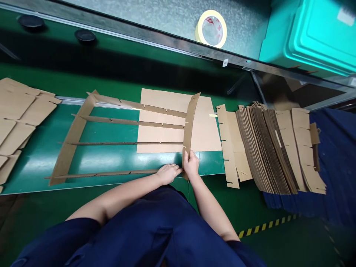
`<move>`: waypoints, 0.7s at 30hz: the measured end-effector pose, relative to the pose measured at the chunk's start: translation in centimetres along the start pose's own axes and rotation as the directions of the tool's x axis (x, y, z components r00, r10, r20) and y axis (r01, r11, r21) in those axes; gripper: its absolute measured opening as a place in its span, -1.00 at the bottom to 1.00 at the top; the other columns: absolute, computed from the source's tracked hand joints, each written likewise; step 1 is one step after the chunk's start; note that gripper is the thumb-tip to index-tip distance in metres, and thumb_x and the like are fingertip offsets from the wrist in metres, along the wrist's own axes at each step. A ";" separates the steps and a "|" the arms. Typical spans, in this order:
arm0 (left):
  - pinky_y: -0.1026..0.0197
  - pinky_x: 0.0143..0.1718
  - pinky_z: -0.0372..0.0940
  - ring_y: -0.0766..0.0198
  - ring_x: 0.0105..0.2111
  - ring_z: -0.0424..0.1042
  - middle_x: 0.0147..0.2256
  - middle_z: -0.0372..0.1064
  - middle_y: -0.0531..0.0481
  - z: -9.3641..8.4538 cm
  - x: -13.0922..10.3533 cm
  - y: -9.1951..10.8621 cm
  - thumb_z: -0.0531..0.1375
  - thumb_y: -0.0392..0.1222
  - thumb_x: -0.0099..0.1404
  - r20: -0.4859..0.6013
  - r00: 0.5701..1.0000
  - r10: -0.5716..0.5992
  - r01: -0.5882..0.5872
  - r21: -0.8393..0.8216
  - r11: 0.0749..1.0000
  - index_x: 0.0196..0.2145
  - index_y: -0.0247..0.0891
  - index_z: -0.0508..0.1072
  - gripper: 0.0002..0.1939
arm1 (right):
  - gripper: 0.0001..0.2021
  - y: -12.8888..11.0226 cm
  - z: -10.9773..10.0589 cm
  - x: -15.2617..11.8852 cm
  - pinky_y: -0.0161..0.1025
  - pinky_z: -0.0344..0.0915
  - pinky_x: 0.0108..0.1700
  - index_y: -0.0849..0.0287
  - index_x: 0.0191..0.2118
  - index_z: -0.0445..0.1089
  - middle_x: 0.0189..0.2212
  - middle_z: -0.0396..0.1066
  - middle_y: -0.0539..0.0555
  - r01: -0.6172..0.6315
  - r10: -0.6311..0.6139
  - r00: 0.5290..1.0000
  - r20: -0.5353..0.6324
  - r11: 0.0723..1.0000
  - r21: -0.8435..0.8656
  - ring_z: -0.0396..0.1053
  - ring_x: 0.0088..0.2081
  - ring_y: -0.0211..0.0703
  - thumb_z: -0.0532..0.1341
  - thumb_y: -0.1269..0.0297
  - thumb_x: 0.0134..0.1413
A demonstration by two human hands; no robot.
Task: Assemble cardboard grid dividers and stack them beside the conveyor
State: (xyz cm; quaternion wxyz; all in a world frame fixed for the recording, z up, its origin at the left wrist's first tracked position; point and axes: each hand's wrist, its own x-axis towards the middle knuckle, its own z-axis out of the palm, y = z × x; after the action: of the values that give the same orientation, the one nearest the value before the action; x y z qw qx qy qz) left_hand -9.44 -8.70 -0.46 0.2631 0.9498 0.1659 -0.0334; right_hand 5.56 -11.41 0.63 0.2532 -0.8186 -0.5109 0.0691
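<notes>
Several long cardboard strips stand on edge on the green table (pixel 116 159), running left to right. A cardboard crosspiece (pixel 72 139) joins them at the left, and another crosspiece (pixel 189 122) stands across their right ends. My right hand (pixel 191 165) grips the lower part of the right crosspiece, thumb on its face. My left hand (pixel 168 173) is closed on the right end of the nearest strip (pixel 116 173), close beside my right hand. A flat cardboard sheet (pixel 208 129) lies under the right part of the frame.
Stacked slotted cardboard pieces (pixel 267 148) stand at the right, with more flat pieces (pixel 19 115) at the far left. A metal shelf (pixel 139 18) behind holds a tape roll (pixel 198 33) and a turquoise bin (pixel 317 37).
</notes>
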 end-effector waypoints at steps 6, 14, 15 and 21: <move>0.12 -0.21 0.33 0.11 -0.16 0.39 -0.22 0.40 -0.14 0.0 0.1 0.1 0.06 -0.40 0.25 -0.006 1.000 -0.002 0.001 -0.003 1.000 -0.08 -0.26 0.42 -0.70 | -0.59 0.2 1.4 -0.2 -0.26 0.14 -0.38 0.19 -0.36 0.31 -0.45 0.36 0.11 0.013 -0.013 1.000 -0.006 0.998 -0.055 0.28 -0.45 -0.17 -0.14 0.08 0.30; 0.08 -0.08 0.27 0.14 -0.12 0.38 -0.19 0.41 -0.10 -0.9 -0.3 -0.3 0.00 0.02 0.38 -0.132 0.991 -0.012 0.004 -0.059 0.998 -0.14 -0.21 0.44 -0.66 | -0.55 0.8 1.5 -0.7 -0.23 0.18 -0.35 0.17 -0.36 0.32 -0.45 0.35 0.13 -0.005 0.004 0.997 -0.072 1.000 -0.007 0.29 -0.41 -0.11 -0.17 0.03 0.29; 0.04 -0.01 0.23 0.11 -0.03 0.33 -0.12 0.39 -0.13 -1.3 -0.1 -0.6 0.01 0.07 0.37 -0.201 0.979 -0.023 0.010 -0.063 0.998 -0.11 -0.22 0.43 -0.63 | -0.55 0.8 1.5 -0.7 -0.22 0.18 -0.35 0.17 -0.36 0.32 -0.46 0.35 0.13 -0.007 0.007 0.997 -0.075 1.000 -0.007 0.29 -0.42 -0.11 -0.17 0.03 0.29; -0.08 0.20 0.01 0.00 0.23 0.07 0.19 0.14 -0.30 -5.2 3.5 -4.2 0.12 -0.14 0.29 -0.390 0.893 -0.227 0.244 -0.006 0.970 0.18 -0.32 0.19 -0.47 | -0.55 0.6 1.4 -0.4 -0.22 0.19 -0.35 0.17 -0.37 0.32 -0.45 0.37 0.14 -0.019 0.017 0.998 -0.058 1.000 -0.025 0.31 -0.40 -0.09 -0.18 0.01 0.28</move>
State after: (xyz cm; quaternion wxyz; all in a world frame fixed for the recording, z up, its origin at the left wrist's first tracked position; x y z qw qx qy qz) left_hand -7.63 -1.57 1.43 0.1987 0.9159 0.3276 0.1199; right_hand 5.35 -11.49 -0.97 0.2567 -0.8280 -0.4968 0.0412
